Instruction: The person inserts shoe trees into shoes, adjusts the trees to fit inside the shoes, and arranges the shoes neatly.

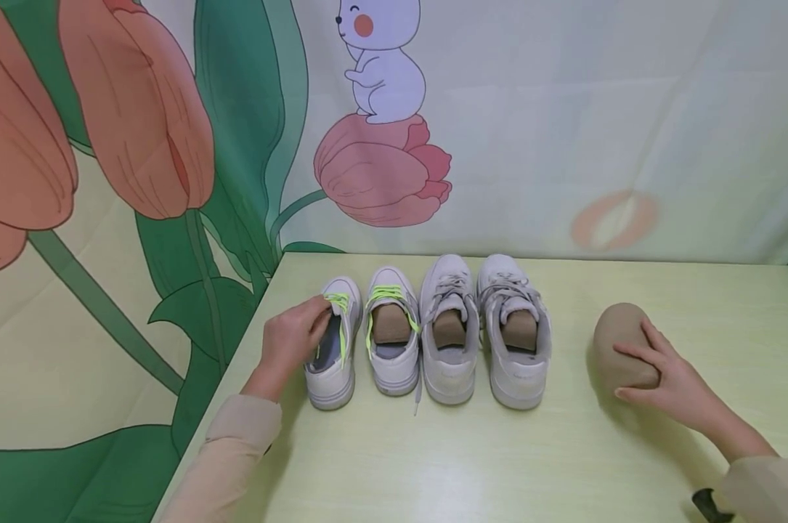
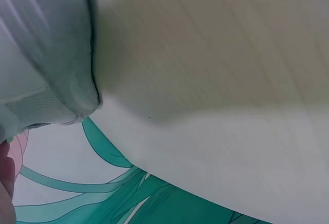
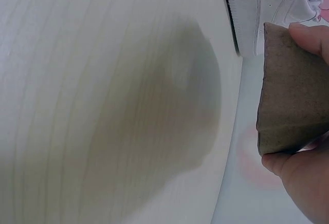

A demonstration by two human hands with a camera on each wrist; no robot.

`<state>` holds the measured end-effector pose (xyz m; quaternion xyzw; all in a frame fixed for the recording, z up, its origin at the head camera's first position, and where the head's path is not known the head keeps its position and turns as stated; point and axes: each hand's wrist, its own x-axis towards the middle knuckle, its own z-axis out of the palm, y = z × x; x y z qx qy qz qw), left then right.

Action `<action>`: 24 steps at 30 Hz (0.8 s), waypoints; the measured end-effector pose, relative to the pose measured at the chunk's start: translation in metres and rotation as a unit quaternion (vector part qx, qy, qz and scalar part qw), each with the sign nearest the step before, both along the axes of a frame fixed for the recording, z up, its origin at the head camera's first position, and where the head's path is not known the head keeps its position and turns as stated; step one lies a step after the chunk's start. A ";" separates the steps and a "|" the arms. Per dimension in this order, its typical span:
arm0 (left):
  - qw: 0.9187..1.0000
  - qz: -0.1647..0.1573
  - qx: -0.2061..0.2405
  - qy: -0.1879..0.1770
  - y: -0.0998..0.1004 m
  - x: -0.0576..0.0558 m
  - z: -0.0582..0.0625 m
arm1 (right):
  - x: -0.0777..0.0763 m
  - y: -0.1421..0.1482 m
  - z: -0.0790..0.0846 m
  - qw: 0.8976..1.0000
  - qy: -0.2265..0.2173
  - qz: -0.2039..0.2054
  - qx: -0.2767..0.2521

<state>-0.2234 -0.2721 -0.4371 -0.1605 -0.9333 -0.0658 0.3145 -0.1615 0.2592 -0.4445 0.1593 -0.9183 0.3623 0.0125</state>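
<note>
At the left end of a row of white shoes, my left hand [image 1: 290,340] pinches the upper of a white sneaker [image 1: 330,388] beside its green laces; which part it grips is hidden. The opening of this sneaker shows a dark insole. In the left wrist view the sneaker [image 2: 43,44] fills the upper left corner, with fingers [image 2: 6,178] at the edge. To the right of the row, my right hand [image 1: 677,381] holds a brown molded-paper shoe insert [image 1: 619,341] above the table. The right wrist view shows thumb and fingers gripping the insert [image 3: 293,90] by opposite edges.
A second green-laced sneaker [image 1: 394,370] and two larger white shoes with grey laces [image 1: 449,381] stand close together, each with a brown insert [image 1: 391,323] inside. A loose lace trails onto the pale table [image 1: 433,465]. Behind hangs a printed backdrop [image 1: 511,145].
</note>
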 end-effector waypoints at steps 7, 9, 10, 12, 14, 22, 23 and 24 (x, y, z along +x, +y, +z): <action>0.996 0.042 -0.011 -0.084 0.004 0.006 0.003 | 0.002 0.001 0.000 1.000 0.001 -0.002 0.003; 0.992 0.052 -0.015 -0.110 0.005 0.008 0.004 | 0.002 0.001 0.000 1.000 0.002 -0.001 0.001; 0.991 0.056 -0.016 -0.120 0.006 0.009 0.004 | 0.002 0.001 0.000 1.000 0.003 -0.001 0.001; 0.988 0.064 -0.020 -0.137 0.007 0.010 0.005 | 0.002 0.001 0.000 1.000 0.000 -0.001 0.002; 0.986 0.070 -0.020 -0.148 0.008 0.012 0.007 | 0.001 0.001 -0.001 1.000 -0.003 -0.002 0.002; 0.984 0.072 -0.022 -0.161 0.014 0.015 0.011 | 0.002 0.002 -0.001 1.000 0.003 -0.001 -0.001; 0.984 0.069 -0.023 -0.165 0.013 0.015 0.012 | 0.002 0.002 -0.001 1.000 0.005 0.000 -0.002; 0.983 0.066 -0.022 -0.170 0.013 0.015 0.012 | 0.002 0.002 -0.001 1.000 0.006 -0.001 -0.002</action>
